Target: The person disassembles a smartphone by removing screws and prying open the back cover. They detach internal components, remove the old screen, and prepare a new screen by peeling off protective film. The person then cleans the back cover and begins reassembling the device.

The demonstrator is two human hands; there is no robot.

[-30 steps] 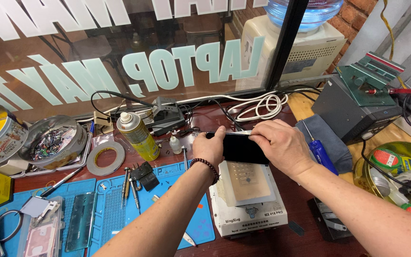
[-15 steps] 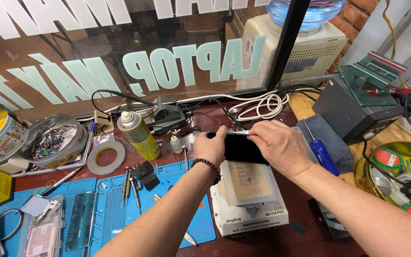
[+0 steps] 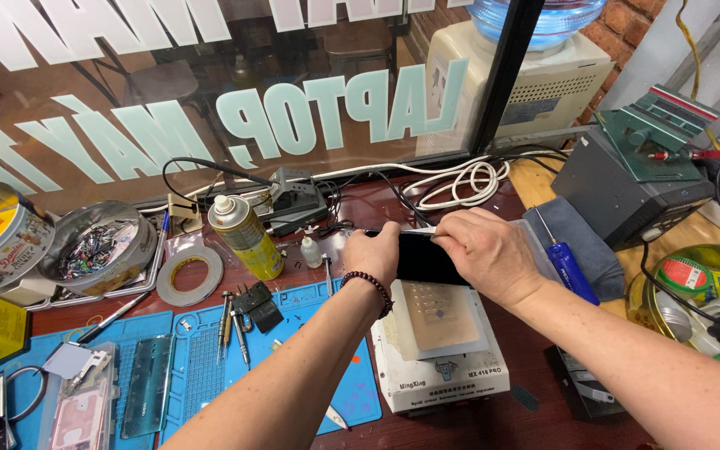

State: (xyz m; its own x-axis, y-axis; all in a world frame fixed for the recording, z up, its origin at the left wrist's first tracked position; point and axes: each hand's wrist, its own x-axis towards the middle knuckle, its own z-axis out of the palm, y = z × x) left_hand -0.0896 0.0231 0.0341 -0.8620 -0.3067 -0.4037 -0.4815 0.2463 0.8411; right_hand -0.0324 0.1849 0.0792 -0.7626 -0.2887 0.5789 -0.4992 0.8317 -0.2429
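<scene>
At frame centre, the dark phone (image 3: 427, 258), pinched by the left hand (image 3: 374, 254) and right hand (image 3: 487, 250), could be cracked if flexed.

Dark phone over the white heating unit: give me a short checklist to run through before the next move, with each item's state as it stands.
1. Both hands on the phone: ok. The left hand grips its left end, the right hand covers its right end and top edge.
2. Phone above the heating unit: ok, it sits over the unit's far end.
3. Phone lying flat on the plate: cannot tell, the hands hide the contact.
4. Tool at the top edge: cannot tell; a thin pale strip shows there, unclear what.
5. Blue screwdriver clear of the hands: ok, it lies on the grey cloth to the right.
</scene>
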